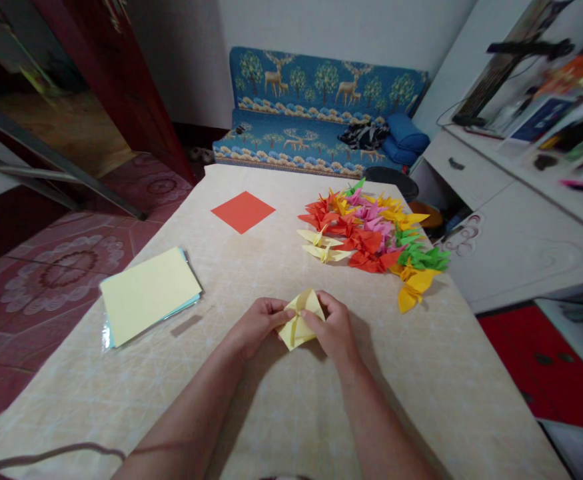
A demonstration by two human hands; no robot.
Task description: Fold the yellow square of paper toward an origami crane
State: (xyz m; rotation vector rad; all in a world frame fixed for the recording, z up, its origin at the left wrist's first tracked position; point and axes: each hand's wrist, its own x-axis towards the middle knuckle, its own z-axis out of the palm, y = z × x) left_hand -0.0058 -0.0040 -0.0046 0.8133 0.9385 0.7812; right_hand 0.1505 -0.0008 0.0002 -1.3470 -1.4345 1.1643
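A partly folded piece of pale yellow paper (296, 337) is held just above the table, its lower corner pointing towards me. My left hand (262, 323) grips its left side, thumb on top and fingers bent behind. On the other side my right hand (334, 327) pinches it, with the thumb pressed near the middle crease. Both thumbs almost meet there. Beyond the hands lie two pale yellow paper cranes (326, 253), at the near left of a pile of red, orange, pink and green paper cranes (371, 233).
A flat red paper square (243, 212) lies towards the far left of the cloth-covered table (251, 267). Nearer left is a stack of yellow and blue paper (150, 295) on a clear plastic sleeve. A cord (46, 455) crosses the near left corner. A blue sofa (296, 127) stands behind.
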